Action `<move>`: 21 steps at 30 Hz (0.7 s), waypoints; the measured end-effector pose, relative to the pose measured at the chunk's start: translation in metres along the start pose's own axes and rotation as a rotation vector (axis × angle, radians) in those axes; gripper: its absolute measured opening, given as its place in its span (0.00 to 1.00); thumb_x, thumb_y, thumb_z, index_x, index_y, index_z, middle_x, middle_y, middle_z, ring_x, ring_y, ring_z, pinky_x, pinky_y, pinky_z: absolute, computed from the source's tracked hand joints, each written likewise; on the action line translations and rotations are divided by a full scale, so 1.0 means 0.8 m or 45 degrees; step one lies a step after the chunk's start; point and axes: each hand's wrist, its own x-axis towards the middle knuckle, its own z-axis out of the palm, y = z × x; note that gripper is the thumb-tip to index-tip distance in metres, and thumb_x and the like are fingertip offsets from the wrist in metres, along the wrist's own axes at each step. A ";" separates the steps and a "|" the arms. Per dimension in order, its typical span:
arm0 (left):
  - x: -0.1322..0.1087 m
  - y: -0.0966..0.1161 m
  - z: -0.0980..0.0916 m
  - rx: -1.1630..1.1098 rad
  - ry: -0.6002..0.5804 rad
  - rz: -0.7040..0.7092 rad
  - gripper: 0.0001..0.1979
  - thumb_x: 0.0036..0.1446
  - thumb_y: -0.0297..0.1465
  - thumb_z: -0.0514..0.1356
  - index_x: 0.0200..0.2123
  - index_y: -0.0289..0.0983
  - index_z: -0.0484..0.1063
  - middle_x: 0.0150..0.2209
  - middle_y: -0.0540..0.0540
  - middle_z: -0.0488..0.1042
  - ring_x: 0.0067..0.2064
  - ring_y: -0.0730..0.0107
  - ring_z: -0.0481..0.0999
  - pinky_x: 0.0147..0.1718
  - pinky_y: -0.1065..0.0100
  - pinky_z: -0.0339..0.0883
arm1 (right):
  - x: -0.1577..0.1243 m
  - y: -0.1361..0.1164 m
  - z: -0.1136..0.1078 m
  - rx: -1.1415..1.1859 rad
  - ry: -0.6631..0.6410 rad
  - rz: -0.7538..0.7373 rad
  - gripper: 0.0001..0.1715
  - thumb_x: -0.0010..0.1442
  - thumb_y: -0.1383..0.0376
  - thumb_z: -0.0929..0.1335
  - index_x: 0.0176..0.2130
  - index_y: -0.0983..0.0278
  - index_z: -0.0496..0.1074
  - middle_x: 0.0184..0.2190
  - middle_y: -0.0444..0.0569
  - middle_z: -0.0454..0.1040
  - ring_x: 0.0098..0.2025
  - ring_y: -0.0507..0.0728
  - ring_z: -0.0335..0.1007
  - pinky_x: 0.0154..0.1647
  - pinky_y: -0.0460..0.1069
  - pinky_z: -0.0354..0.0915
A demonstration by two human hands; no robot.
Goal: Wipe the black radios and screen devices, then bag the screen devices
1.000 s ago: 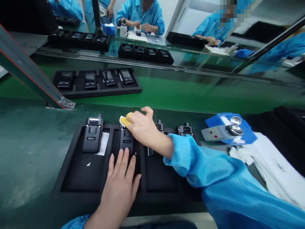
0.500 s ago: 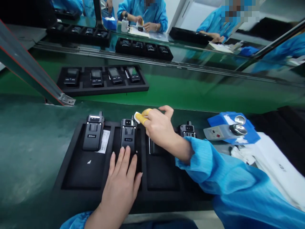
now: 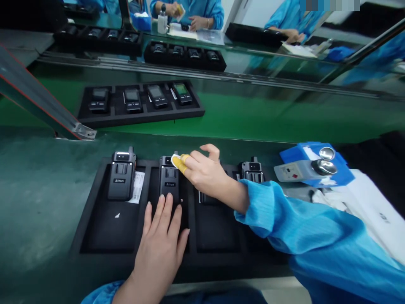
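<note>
A black foam tray point(image 3: 95, 219) holds several black handheld devices. My left hand point(image 3: 163, 240) lies with its fingers spread, fingertips on the lower end of the second device point(image 3: 169, 181), marked Riton. Yellow covers sit on fingers of my right hand point(image 3: 205, 171), which pinches a small white wipe point(image 3: 175, 160) against the upper end of that device. In the leftmost compartment stands another Riton device point(image 3: 120, 179) beside a white label point(image 3: 137, 187). The third device is mostly hidden under my right hand. Near my right sleeve shows the top of a fourth device point(image 3: 252, 169).
Behind, a second tray point(image 3: 142, 116) of devices rests on the green belt point(image 3: 247, 120). A metal post point(image 3: 41, 97) slants at left. At right are a bottle point(image 3: 294, 171) and a blue box point(image 3: 343, 171). Co-workers point(image 3: 202, 12) sit beyond the glass.
My right hand has moved slightly left, bringing the wipe from beside the device's upper corner onto its top. The tray on the belt has shifted slightly right. My left hand keeps its place.
</note>
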 end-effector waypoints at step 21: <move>0.000 0.000 -0.002 -0.016 -0.022 0.002 0.17 0.61 0.31 0.51 0.50 0.31 0.70 0.58 0.32 0.66 0.60 0.48 0.63 0.58 0.44 0.56 | -0.011 -0.010 -0.004 -0.114 -0.005 0.279 0.19 0.60 0.75 0.60 0.24 0.64 0.73 0.26 0.44 0.69 0.31 0.51 0.58 0.48 0.55 0.38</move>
